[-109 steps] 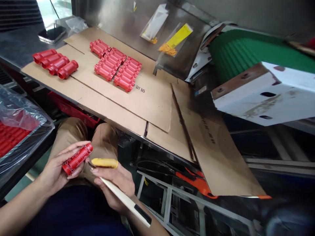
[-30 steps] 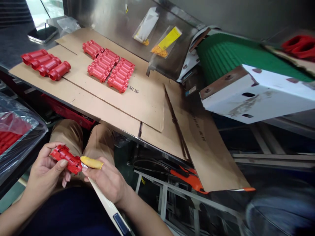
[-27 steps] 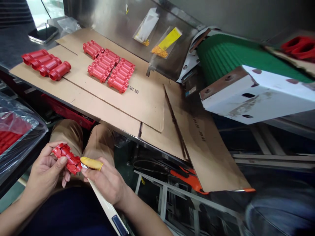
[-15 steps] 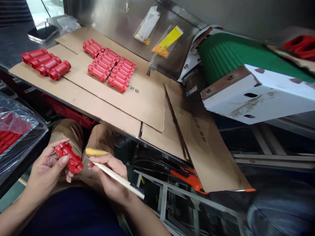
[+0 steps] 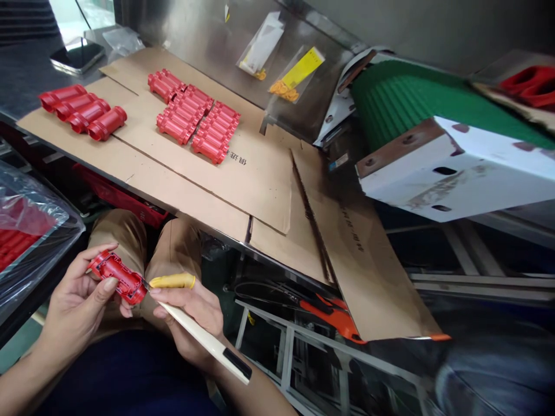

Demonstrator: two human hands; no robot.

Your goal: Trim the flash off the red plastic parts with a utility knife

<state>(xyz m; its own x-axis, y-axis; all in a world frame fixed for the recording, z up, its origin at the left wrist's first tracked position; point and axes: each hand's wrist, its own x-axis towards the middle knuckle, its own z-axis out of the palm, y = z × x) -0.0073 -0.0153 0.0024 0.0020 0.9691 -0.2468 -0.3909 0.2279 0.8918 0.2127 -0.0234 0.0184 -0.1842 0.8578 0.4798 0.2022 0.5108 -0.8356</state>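
My left hand [image 5: 80, 297] is closed around a red plastic tubular part [image 5: 118, 276], its thumb along the near side. Ridged rings and cut-out openings show on the part, which lies tilted above my lap. In my right hand [image 5: 195, 315] is a slim knife with a cream handle [image 5: 202, 338] and a black end piece. A yellow finger cot [image 5: 173, 281] covers my right index finger. The knife's thin dark tip is at the right end of the red part; whether it touches is hard to make out.
Several red tubular parts [image 5: 212, 136] stand in rows on cardboard sheets [image 5: 191, 179], with others [image 5: 108, 123] to the left. A phone [image 5: 78, 56] lies at the back left. A plastic-lined bin [image 5: 43, 231] is at my left. A white metal bracket [image 5: 459, 167] juts in at right.
My left hand has turned the red part, so its openings show more. The knife has come up to the part's right end, and its handle now points lower and shows its black end.
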